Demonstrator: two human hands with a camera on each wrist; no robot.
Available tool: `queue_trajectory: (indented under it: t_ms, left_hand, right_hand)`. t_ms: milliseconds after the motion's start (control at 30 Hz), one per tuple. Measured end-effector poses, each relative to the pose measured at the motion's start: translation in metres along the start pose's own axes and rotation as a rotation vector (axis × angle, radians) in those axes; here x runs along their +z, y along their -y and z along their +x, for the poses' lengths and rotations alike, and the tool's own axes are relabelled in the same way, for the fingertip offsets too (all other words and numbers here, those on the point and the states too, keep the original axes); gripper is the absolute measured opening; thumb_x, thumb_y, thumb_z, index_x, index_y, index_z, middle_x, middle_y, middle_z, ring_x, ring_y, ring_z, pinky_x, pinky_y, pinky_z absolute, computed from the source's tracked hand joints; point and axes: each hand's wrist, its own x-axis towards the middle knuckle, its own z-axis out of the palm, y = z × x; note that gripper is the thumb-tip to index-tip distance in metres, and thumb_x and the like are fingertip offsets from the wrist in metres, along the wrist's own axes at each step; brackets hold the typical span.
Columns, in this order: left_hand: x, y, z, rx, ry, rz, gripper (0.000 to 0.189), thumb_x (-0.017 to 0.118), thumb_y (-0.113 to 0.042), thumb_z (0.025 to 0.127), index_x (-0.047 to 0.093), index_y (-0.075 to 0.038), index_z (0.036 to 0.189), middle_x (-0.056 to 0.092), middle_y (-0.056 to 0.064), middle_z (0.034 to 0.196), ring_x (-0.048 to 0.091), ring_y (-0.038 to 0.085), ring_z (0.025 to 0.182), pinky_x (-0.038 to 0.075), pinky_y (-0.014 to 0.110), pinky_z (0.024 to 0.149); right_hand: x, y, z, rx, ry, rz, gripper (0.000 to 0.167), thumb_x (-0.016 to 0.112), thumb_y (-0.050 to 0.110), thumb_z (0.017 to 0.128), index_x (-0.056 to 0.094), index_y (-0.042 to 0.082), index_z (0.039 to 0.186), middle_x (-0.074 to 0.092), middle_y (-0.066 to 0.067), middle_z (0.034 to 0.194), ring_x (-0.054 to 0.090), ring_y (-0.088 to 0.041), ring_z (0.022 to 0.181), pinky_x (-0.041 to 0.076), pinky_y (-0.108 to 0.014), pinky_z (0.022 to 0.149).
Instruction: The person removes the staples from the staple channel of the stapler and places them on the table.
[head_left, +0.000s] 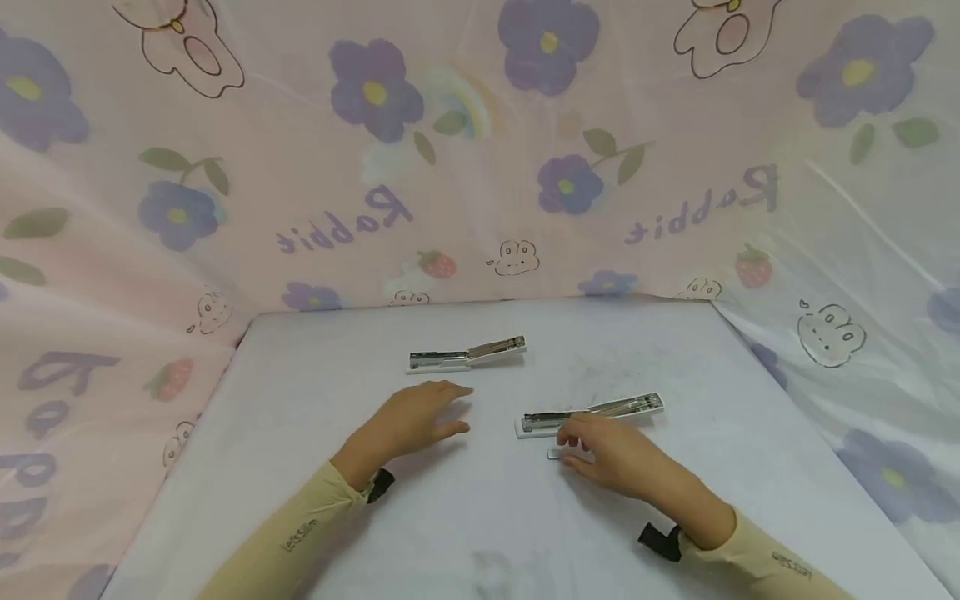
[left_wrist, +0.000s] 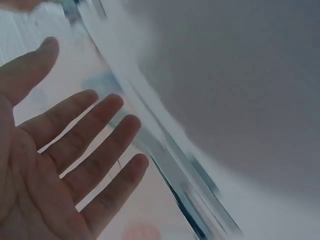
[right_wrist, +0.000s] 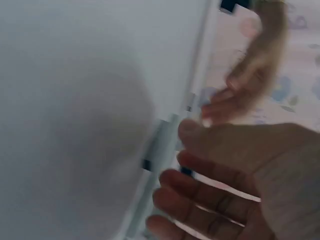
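Observation:
Two white staplers lie on the white table (head_left: 465, 517) with their tops folded back and metal parts showing: a farther stapler (head_left: 442, 359) and a nearer stapler (head_left: 630, 406) to the right. My left hand (head_left: 408, 419) is held in front of the farther one, fingers extended and thumb apart; its palm (left_wrist: 35, 185) faces the left wrist camera with nothing in it. Beside the nearer stapler, my right hand (head_left: 618, 454) has loosely bent fingers and overlaps its front side. A small grey strip (head_left: 553, 455) lies by the right thumb and fingertips, blurred in the right wrist view.
A pale cloth (head_left: 465, 192) printed with flowers and rabbits hangs behind the table and along both sides. Black camera straps (head_left: 660, 542) sit at both wrists over beige sleeves (head_left: 292, 533). The table's far edge (head_left: 480, 303) lies behind the staplers.

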Motion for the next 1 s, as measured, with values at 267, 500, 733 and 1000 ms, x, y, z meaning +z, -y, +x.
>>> queue_trajectory:
  t_ms: [267,500,733,1000]
  left_hand:
    - [0.028,-0.064,0.064,0.062,0.094,0.115,0.04,0.076,-0.049,0.099,0.073,-0.022,0.128,0.073,-0.006,0.112,0.071,0.014,0.099,0.057,0.033,0.071]
    - [0.039,-0.062,0.063,0.102,0.041,0.169,0.019,0.082,-0.036,0.097,0.069,-0.024,0.103,0.068,-0.007,0.092,0.067,0.015,0.081,0.052,0.033,0.059]
    - [0.026,-0.049,0.038,0.125,0.006,0.109,0.023,0.085,-0.037,0.093,0.068,-0.023,0.098,0.067,-0.007,0.088,0.064,0.015,0.077,0.05,0.033,0.056]
    - [0.023,-0.049,0.03,0.131,0.014,0.063,0.023,0.086,-0.035,0.092,0.069,-0.02,0.098,0.07,-0.006,0.09,0.064,0.014,0.077,0.051,0.035,0.057]
  right_hand:
    - [0.032,0.001,0.015,-0.014,0.028,-0.002,0.018,0.083,0.006,0.091,0.068,0.014,0.096,0.062,0.006,0.095,0.061,-0.007,0.083,0.055,-0.029,0.072]
    - [0.016,-0.013,0.027,-0.114,-0.055,0.054,0.017,0.08,-0.001,0.091,0.07,0.007,0.103,0.065,0.0,0.097,0.061,-0.012,0.083,0.055,-0.03,0.073]
    - [0.015,-0.015,0.041,-0.169,0.001,0.064,0.014,0.078,0.005,0.095,0.074,0.01,0.107,0.065,0.002,0.104,0.06,-0.009,0.086,0.055,-0.027,0.076]
    - [0.019,-0.009,0.049,-0.151,0.044,0.085,0.013,0.076,0.002,0.094,0.072,0.008,0.105,0.063,0.002,0.102,0.059,-0.01,0.087,0.056,-0.027,0.077]
